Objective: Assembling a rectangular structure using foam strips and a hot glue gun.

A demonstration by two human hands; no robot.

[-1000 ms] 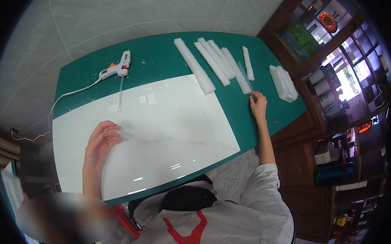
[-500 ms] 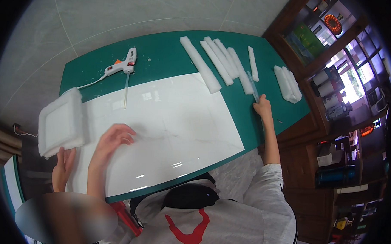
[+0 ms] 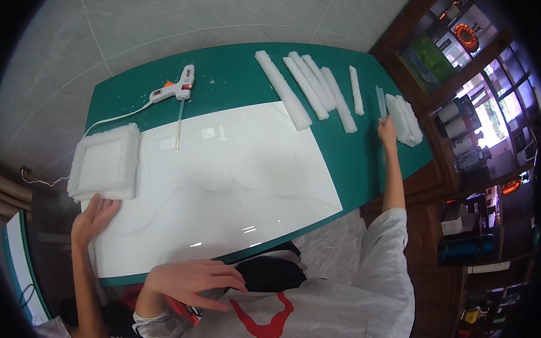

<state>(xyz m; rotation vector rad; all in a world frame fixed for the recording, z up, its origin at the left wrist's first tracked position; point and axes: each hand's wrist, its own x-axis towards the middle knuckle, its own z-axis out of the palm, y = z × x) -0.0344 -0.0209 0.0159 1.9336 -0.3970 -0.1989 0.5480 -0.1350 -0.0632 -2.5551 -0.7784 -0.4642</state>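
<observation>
My right hand (image 3: 387,131) grips translucent glue sticks (image 3: 380,100) on the green tabletop, just left of a stack of white foam-like blocks (image 3: 401,120). My left hand (image 3: 198,282) is in front of my shirt near the table's front edge, empty, its fingers stretched out. At the far left, a co-worker's hand (image 3: 96,216) touches the lower edge of a white fluffy square frame (image 3: 127,164) resting at the white sheet's left side. Several white foam-like strips (image 3: 283,91) lie at the back right.
A white glue gun (image 3: 177,89) with an orange part lies on the green table (image 3: 226,66), its cable running left. Its translucent stick extends over the glossy white sheet (image 3: 246,168). Dark wooden shelves (image 3: 449,157) stand close to the table's right side.
My right hand has moved right, carrying the glue sticks away from the strips. My left hand has drawn back toward my body. The fluffy frame has shifted right and looks less tilted.
</observation>
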